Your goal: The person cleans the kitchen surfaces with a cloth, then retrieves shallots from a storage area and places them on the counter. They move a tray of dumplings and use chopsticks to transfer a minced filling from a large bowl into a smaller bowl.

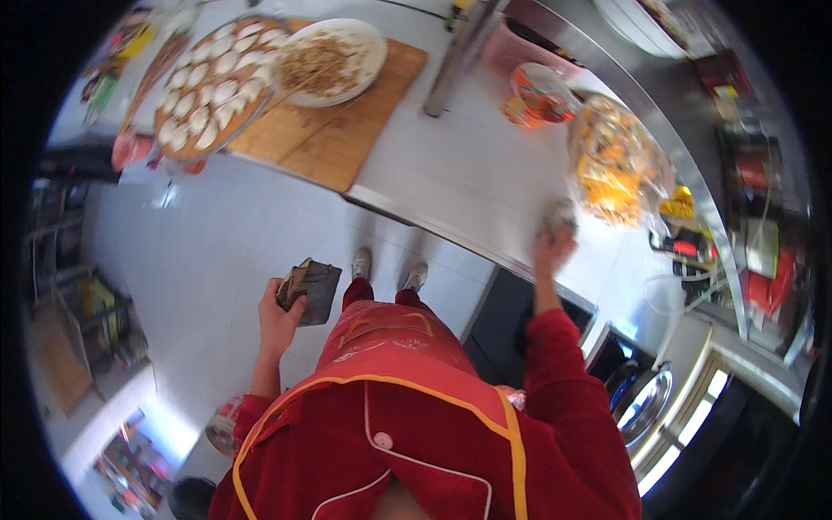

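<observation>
My left hand grips a dark, flat, worn object, perhaps a folded wallet or cloth, over the floor. My right hand is over the counter near its front edge, with its fingers on a blurred greyish wad, perhaps a cloth. A clear plastic bag with orange and yellow contents lies just beyond that hand. At the far left of the counter, a round tray of dumplings and a white bowl of brown filling rest on a wooden board.
An orange-and-white packet and a pink basket stand near a metal post. A metal shelf edge curves above the counter at right. A stove with a round pan is at the lower right. Shelving stands at left.
</observation>
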`<state>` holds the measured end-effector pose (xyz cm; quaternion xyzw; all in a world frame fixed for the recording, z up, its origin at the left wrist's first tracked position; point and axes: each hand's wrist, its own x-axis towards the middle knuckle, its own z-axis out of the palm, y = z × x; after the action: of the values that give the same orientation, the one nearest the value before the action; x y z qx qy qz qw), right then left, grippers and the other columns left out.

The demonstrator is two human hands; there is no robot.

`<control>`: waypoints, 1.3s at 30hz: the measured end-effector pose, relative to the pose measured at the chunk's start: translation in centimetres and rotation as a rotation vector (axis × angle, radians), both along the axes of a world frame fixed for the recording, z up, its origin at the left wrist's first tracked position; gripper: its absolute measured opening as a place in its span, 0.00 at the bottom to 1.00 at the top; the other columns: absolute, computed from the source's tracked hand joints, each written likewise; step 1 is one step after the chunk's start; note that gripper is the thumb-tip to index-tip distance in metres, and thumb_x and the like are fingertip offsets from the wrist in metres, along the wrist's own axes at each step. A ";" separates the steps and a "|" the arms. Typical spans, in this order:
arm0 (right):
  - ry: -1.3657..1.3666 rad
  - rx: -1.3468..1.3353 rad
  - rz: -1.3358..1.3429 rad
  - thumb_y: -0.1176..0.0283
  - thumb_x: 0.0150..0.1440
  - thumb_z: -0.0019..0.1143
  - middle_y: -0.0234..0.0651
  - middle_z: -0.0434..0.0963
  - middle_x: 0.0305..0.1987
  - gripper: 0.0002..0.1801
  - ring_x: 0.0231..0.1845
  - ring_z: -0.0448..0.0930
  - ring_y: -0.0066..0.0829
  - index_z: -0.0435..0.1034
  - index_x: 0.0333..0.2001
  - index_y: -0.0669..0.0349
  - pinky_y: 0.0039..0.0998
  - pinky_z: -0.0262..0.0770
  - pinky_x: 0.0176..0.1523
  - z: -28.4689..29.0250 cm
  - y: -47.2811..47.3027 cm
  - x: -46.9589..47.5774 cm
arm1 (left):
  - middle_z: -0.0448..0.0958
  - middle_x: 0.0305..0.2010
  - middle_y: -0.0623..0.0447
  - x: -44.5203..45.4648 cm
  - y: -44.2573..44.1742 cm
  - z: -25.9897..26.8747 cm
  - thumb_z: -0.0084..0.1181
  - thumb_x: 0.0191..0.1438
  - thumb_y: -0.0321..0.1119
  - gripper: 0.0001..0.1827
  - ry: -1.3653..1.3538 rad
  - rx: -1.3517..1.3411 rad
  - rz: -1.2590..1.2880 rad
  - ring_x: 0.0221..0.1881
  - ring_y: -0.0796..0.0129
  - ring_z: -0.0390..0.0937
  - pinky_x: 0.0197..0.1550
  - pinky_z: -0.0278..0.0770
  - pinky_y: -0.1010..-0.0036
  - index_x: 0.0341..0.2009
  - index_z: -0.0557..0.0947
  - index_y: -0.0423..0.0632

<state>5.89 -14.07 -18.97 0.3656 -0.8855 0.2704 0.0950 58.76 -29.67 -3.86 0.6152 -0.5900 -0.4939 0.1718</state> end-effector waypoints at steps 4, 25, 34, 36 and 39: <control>-0.547 -0.309 0.296 0.80 0.41 0.52 0.44 0.73 0.46 0.25 0.54 0.70 0.46 0.73 0.48 0.58 0.43 0.70 0.55 -0.2 -7.9 16.5 | 0.74 0.30 0.53 -2.2 -4.6 0.7 0.60 0.49 0.25 0.14 0.117 -0.027 -0.139 0.31 0.73 0.71 0.36 0.72 0.75 0.39 0.71 0.40; -0.230 0.022 0.614 0.72 0.44 0.59 0.33 0.69 0.51 0.18 0.58 0.65 0.38 0.75 0.42 0.46 0.46 0.62 0.57 6.6 -16.7 22.5 | 0.73 0.50 0.51 -9.4 -14.7 1.0 0.58 0.52 0.24 0.27 0.342 0.133 -0.293 0.51 0.69 0.70 0.56 0.66 0.75 0.57 0.67 0.41; 0.022 0.081 -0.167 0.73 0.40 0.61 0.36 0.71 0.50 0.24 0.53 0.70 0.41 0.75 0.45 0.48 0.45 0.63 0.54 6.0 5.8 6.5 | 0.71 0.54 0.49 -20.6 -15.9 -4.7 0.59 0.53 0.29 0.29 0.276 0.037 -0.537 0.54 0.66 0.69 0.59 0.64 0.73 0.58 0.65 0.39; 0.093 0.085 -0.367 0.71 0.44 0.61 0.37 0.71 0.53 0.23 0.56 0.69 0.42 0.73 0.48 0.50 0.47 0.61 0.58 6.0 8.6 2.3 | 0.69 0.56 0.46 -22.0 -16.8 -6.6 0.60 0.52 0.28 0.30 0.188 -0.209 -0.610 0.57 0.62 0.67 0.61 0.62 0.70 0.59 0.65 0.39; 0.006 0.092 -0.369 0.67 0.51 0.57 0.36 0.68 0.60 0.22 0.66 0.63 0.39 0.70 0.53 0.47 0.52 0.51 0.68 4.7 10.1 -2.7 | 0.65 0.60 0.43 -23.1 -16.4 -7.4 0.59 0.50 0.27 0.32 0.036 -0.661 -0.687 0.61 0.55 0.63 0.64 0.57 0.65 0.60 0.64 0.39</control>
<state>3.23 -3.93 -14.25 0.2015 -0.9487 0.2067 0.1289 35.66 -46.11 -11.30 0.2881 -0.8817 -0.3186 0.1953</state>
